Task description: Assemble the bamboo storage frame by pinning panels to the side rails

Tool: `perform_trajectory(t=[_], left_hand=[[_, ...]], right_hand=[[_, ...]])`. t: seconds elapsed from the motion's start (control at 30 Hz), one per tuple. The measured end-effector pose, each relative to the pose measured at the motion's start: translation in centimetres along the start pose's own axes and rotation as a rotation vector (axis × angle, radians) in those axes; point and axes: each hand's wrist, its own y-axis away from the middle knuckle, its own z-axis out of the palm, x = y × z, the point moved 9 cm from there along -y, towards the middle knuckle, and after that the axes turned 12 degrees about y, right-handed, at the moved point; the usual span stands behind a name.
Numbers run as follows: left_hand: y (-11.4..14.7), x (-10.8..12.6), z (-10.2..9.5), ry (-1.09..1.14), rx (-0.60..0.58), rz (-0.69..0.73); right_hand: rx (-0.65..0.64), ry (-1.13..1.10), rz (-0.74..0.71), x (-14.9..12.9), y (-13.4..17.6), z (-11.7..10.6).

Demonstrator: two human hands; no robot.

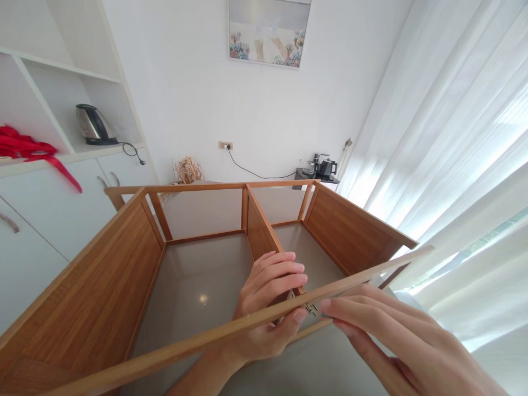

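Note:
My left hand (268, 300) wraps round the joint where the wooden divider panel (264, 220) meets a long wooden rail (185, 352). Its fingers lie over the panel's end, and its thumb presses against the rail's near face. Just right of that thumb, small brass-coloured metal fittings (311, 309) show at the rail; their exact kind is unclear. Close beside them my right hand (379, 324) pinches thumb and forefinger on a thin dark-greenish thing (327, 316), mostly hidden. The wooden frame has a left side panel (99, 269) and a right side panel (350, 225).
A kettle (94, 125) and red ribbon (28, 146) sit on the white shelving at left. By the far wall are dried stalks (188, 170) and a small black stand with another kettle (328, 168). White curtains (445, 121) hang at right.

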Motion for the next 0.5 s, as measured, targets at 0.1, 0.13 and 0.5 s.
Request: perform_trajectory(t=[0.1,0.13,0.5], left_hand=[[0.0,0.0,-0.1,0.041,-0.003,-0.021],[0.0,0.0,-0.1,0.046,-0.004,-0.024],[0.1,0.1,-0.2,0.024,0.013,-0.015]], right_hand=[[-0.005,0.006,0.017,1.1,0.8,0.0],[-0.002,-0.002,0.02,1.3,1.0,-0.1],[-0.089,-0.167,-0.02,0.2,0.0,1.3]])
